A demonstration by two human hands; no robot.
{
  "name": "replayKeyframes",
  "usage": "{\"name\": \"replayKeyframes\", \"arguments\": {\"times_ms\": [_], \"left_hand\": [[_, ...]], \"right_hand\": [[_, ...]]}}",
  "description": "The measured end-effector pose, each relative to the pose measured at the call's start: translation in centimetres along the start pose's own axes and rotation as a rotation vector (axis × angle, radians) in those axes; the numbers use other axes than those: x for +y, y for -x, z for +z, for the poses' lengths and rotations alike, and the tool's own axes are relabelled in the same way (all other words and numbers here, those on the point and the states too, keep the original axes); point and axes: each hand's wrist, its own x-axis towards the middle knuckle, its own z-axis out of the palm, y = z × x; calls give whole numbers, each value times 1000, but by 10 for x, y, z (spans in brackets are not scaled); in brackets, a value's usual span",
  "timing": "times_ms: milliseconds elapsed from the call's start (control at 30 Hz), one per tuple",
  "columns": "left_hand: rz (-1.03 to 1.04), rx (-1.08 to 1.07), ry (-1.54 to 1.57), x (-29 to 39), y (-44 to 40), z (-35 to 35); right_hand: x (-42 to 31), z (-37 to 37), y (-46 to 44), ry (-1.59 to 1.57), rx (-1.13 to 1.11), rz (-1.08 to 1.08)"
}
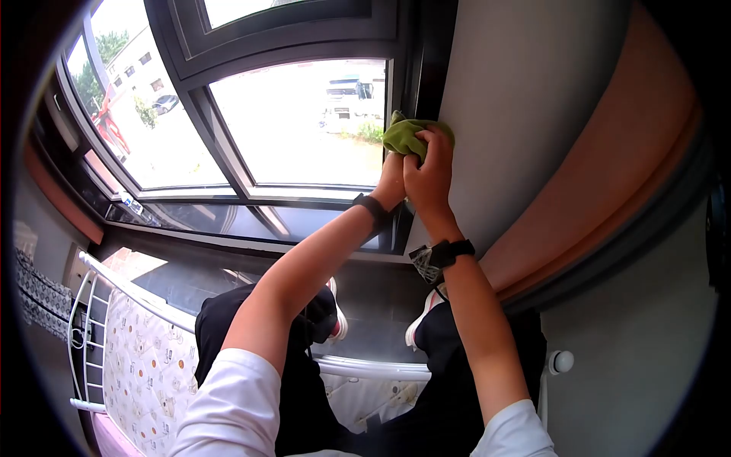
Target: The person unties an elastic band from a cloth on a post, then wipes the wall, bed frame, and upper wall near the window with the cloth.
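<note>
A green cloth (403, 137) is bunched up against the dark window frame (419, 76) at its right side, beside the grey wall. My right hand (431, 171) grips the cloth, its fingers curled over the folds. Close against it, my left hand (392, 181) reaches up to the same cloth; its fingers are mostly hidden by the cloth and the right hand. Both arms are stretched forward, with a dark band on each wrist.
Window panes (297, 122) fill the upper left, above a dark sill (304, 226). An orange and grey curtain (586, 198) hangs to the right. Below me is a white-railed bed (373, 369) with a patterned mattress (145, 343). A small bottle (131, 202) rests on the sill at left.
</note>
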Motion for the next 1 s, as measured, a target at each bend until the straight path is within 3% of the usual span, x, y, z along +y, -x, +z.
{"name": "replayKeyframes", "arguments": {"times_ms": [233, 300, 367, 500, 567, 600, 667, 700, 767, 867, 900, 967, 1000], "left_hand": [[141, 87, -268, 24, -2, 2], [119, 157, -296, 29, -8, 9], [73, 293, -132, 32, -10, 12], [5, 296, -204, 34, -6, 16], [5, 276, -203, 27, -7, 16], [28, 310, -246, 23, -7, 16], [28, 319, -255, 27, -6, 16], [24, 321, -279, 29, -5, 15], [-38, 284, -238, 39, -3, 15], [-60, 282, -268, 40, 0, 16], [-28, 298, -315, 40, -1, 18], [9, 318, -359, 36, -2, 17], [-64, 238, -452, 37, -3, 12]], "right_hand": [[17, -3, 3, -28, 90, -13], [26, -6, -6, -73, 127, -5], [39, -13, -16, -153, 213, 131], [71, -25, -23, -29, 146, 207], [75, -30, -19, -156, 250, 447], [77, -31, -18, -142, 247, 443], [84, -29, -24, -297, 297, 785], [88, -29, -25, -289, 292, 770], [86, -31, -25, -497, 76, 780], [73, -20, -28, -701, 66, 682], [67, -19, -27, -700, 66, 684], [59, -20, -25, -410, 18, 473], [58, -23, -24, -413, 10, 458]]}}
